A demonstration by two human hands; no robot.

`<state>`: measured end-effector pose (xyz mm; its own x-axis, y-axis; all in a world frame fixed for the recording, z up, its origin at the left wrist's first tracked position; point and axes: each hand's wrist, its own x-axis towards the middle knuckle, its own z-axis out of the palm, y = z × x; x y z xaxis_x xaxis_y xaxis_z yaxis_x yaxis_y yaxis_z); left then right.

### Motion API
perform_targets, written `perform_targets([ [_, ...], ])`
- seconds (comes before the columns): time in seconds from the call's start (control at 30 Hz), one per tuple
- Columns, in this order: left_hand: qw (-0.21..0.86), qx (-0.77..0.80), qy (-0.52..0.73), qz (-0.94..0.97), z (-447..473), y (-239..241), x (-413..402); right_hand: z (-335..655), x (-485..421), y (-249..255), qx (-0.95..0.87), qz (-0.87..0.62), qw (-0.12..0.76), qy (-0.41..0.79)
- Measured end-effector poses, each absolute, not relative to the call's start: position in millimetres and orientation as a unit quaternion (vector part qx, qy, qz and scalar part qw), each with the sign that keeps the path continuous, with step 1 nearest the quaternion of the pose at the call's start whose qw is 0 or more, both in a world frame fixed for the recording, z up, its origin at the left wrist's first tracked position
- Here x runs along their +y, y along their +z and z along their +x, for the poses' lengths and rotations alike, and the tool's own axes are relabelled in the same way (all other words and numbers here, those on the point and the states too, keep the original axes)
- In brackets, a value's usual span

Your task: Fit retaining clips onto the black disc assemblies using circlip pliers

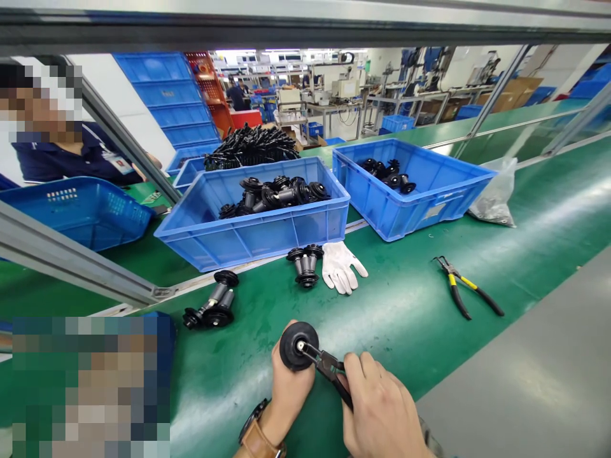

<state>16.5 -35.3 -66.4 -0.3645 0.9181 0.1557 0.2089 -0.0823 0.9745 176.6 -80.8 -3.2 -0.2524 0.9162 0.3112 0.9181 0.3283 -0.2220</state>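
Note:
My left hand (289, 391) is wrapped round a black round part (296, 343) with a disc-shaped top, held upright near the bottom of the view. My right hand (382, 407) grips black pliers (329, 369) whose tips sit at the centre of that disc. Two small groups of similar black parts lie on the green mat, one (212, 308) to the left and one (305, 264) further back. A white glove (340, 267) lies beside the second group.
Two blue bins (258, 235) (429, 197) holding black parts stand behind. Yellow-handled pliers (465, 289) lie at the right, near a plastic bag (496, 197). A person in a dark shirt (71, 159) sits at far left by a blue basket (81, 210).

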Motion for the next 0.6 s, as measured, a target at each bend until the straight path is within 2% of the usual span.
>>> perform_targets([
  [0.23,0.323,0.595,0.555,0.482,19,-55,-28,184,-74,-10,-0.801,-0.552,0.227,0.043],
  [0.4,0.289,0.623,0.559,0.465,17,-52,-25,195,-66,-3,-0.798,-0.539,0.263,0.063],
  [0.6,0.325,0.558,0.553,0.526,15,-45,-27,194,-63,-3,-0.808,-0.528,0.251,0.072],
])
